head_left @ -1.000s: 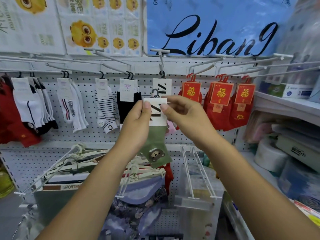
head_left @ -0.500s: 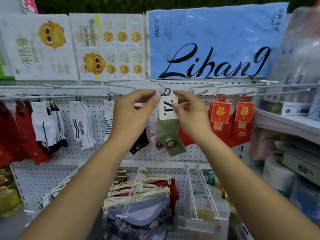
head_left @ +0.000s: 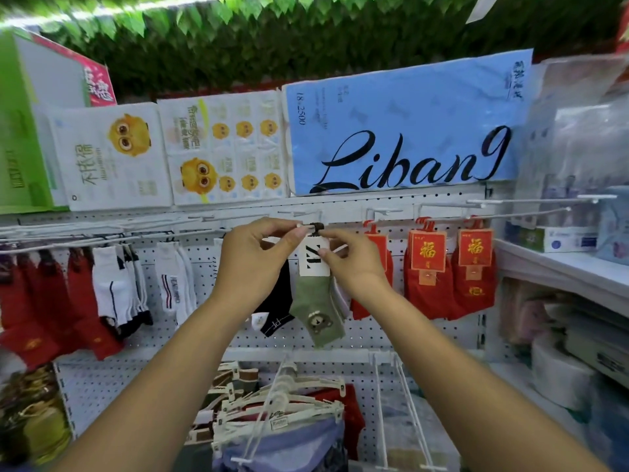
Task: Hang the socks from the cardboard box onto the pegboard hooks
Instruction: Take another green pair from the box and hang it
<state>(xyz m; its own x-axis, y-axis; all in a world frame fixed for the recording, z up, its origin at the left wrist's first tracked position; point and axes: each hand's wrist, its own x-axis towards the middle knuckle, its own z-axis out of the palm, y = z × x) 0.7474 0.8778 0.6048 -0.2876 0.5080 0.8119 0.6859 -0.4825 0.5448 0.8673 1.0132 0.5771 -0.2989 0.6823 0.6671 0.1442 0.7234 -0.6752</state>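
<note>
The left hand [head_left: 253, 264] pinches the white pegboard hook [head_left: 304, 226] at its tip, and just below it the right hand [head_left: 354, 265] pinches the green bear sock [head_left: 315, 308] by its card

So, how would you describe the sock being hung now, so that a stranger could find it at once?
Find the blue pack lettered Liban9; below it, socks hang in a row on the pegboard. The green sock hangs mid-row, between the left hand and the right hand. Only it is green with a bear face; a black sock is left of it, red socks right.
</note>
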